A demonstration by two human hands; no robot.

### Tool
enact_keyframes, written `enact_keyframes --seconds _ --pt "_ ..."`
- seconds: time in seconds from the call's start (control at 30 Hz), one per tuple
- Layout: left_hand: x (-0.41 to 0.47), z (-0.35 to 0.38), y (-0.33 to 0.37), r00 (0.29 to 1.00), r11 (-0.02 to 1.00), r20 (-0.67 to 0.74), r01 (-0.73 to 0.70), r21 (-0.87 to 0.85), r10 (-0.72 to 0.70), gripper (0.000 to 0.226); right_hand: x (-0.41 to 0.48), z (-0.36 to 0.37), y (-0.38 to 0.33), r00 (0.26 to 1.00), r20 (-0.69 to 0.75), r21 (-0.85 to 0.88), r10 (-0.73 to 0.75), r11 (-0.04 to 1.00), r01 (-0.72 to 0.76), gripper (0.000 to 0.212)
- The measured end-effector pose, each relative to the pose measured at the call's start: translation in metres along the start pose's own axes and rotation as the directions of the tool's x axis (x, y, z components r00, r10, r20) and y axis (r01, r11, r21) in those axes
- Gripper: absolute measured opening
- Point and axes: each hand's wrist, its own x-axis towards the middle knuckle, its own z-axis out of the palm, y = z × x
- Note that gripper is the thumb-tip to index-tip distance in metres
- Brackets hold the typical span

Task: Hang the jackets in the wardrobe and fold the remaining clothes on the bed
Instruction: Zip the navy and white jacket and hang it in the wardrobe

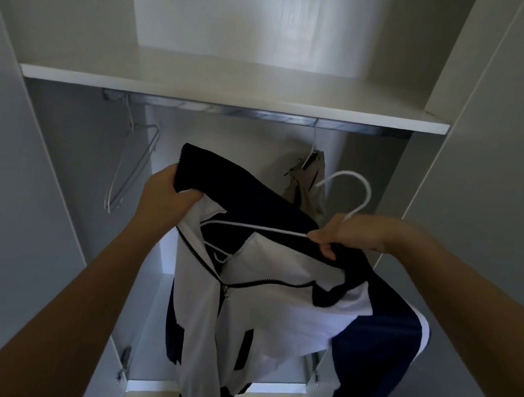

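While the white-and-navy zip jacket (pixel 271 310) is held up in front of the open wardrobe (pixel 494 163), a white hanger (pixel 266 228) is being worked into its neck opening. The dark collar is gripped by the left hand (pixel 167 195), fingers curled round the fabric. The hanger's neck and the jacket's shoulder are pinched together by the right hand (pixel 346 238). One end of the hanger is seen inside the jacket; its hook stands free, below the metal rail (pixel 232 111) and apart from it.

A tan garment (pixel 306 184) is already hung on the rail at the right, and an empty wire hanger (pixel 134 163) at the left. The task is judged to be in its early part: this jacket is yet to be seated and hooked on. The bed is not in view, so the folding cannot be assessed.
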Motion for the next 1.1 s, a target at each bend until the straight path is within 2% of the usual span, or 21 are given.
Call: enact_keyframes --seconds 0.07,0.17,0.27,0.33,0.37,0.4,0.43,0.47,0.5,0.53,0.57,0.6,0.63,0.67,0.7,0.73,0.8,0.9,0.97,1.07,1.1 --pt "-0.006 0.009 0.010 0.999 0.999 0.010 -0.049 -0.011 0.049 0.013 0.013 0.011 -0.010 0.997 -0.072 -0.061 0.036 0.997 -0.041 0.055" --pt "-0.022 0.024 0.026 0.994 0.992 0.055 -0.094 -0.082 0.098 0.021 0.033 0.029 -0.022 0.979 -0.198 -0.062 0.044 0.996 -0.057 0.052" --pt "-0.041 0.033 0.037 0.980 0.987 0.127 -0.147 -0.068 0.155 0.025 0.046 0.047 -0.027 0.935 -0.352 0.146 0.038 0.989 0.015 0.041" --pt "-0.049 0.026 0.037 0.967 0.991 0.219 -0.121 -0.063 0.132 0.025 0.046 0.045 -0.030 0.850 -0.525 0.301 0.054 0.945 0.126 0.042" --pt "-0.050 0.018 0.033 0.939 0.996 0.333 -0.087 -0.027 0.091 0.023 0.043 0.040 -0.030 0.802 -0.593 0.350 0.074 0.921 0.173 0.043" --pt "-0.052 0.008 0.028 0.866 0.999 0.500 -0.043 0.033 0.021 0.021 0.039 0.035 -0.031 0.771 -0.630 0.385 0.089 0.898 0.211 0.044" --pt "-0.052 -0.002 0.022 0.757 0.995 0.651 -0.009 0.099 -0.058 0.015 0.034 0.029 -0.031 0.763 -0.641 0.408 0.088 0.880 0.242 0.045" --pt "-0.051 -0.011 0.017 0.703 0.992 0.705 0.000 0.126 -0.090 0.006 0.029 0.026 -0.032 0.769 -0.636 0.409 0.066 0.874 0.264 0.046" --pt "-0.046 -0.017 0.014 0.754 0.992 0.652 -0.011 0.124 -0.073 0.007 0.026 0.024 -0.034 0.780 -0.625 0.390 0.030 0.877 0.279 0.047" --pt "-0.038 -0.022 0.012 0.876 0.993 0.482 -0.052 0.102 -0.004 0.013 0.025 0.023 -0.036 0.789 -0.615 0.362 -0.009 0.885 0.292 0.047" --pt "-0.027 -0.026 0.010 0.951 0.972 0.269 -0.191 0.138 0.149 0.013 0.025 0.022 -0.039 0.794 -0.606 0.335 -0.041 0.892 0.302 0.048" --pt "-0.014 -0.028 0.011 0.929 0.904 0.179 -0.358 0.231 0.323 0.007 0.028 0.021 -0.042 0.798 -0.599 0.311 -0.069 0.898 0.311 0.048" --pt "-0.003 -0.027 0.016 0.866 0.807 0.231 -0.498 0.316 0.444 0.010 0.030 0.020 -0.047 0.801 -0.592 0.289 -0.091 0.903 0.317 0.048" --pt "0.007 -0.021 0.015 0.803 0.723 0.356 -0.589 0.360 0.478 0.019 0.034 0.018 -0.051 0.804 -0.584 0.264 -0.114 0.910 0.320 0.048" --pt "0.015 -0.014 0.012 0.772 0.697 0.461 -0.615 0.369 0.437 0.019 0.038 0.017 -0.055 0.808 -0.575 0.245 -0.130 0.915 0.322 0.047" --pt "0.021 -0.007 0.008 0.767 0.703 0.495 -0.610 0.366 0.408 0.014 0.043 0.015 -0.057 0.812 -0.566 0.226 -0.142 0.921 0.318 0.046" --pt "0.032 0.001 -0.006 0.780 0.719 0.462 -0.599 0.352 0.423 0.021 0.049 0.011 -0.057 0.821 -0.557 0.238 -0.127 0.922 0.305 0.041" --pt "0.054 -0.001 -0.039 0.825 0.844 0.432 -0.489 0.221 0.364 0.021 0.056 0.001 -0.041 0.819 -0.574 0.431 0.001 0.851 0.301 0.030" --pt "0.069 -0.005 -0.062 0.860 0.914 0.420 -0.379 0.145 0.290 0.018 0.060 -0.002 -0.028 0.857 -0.516 0.507 -0.010 0.803 0.314 0.022" --pt "0.092 0.000 -0.095 0.862 0.947 0.462 -0.296 0.128 0.207 0.021 0.089 0.015 -0.018 0.913 -0.391 0.291 -0.114 0.926 0.240 0.059" --pt "0.100 0.003 -0.104 0.851 0.948 0.493 -0.285 0.144 0.181 0.025 0.105 0.023 -0.017 0.904 -0.415 0.235 -0.106 0.947 0.219 0.060"
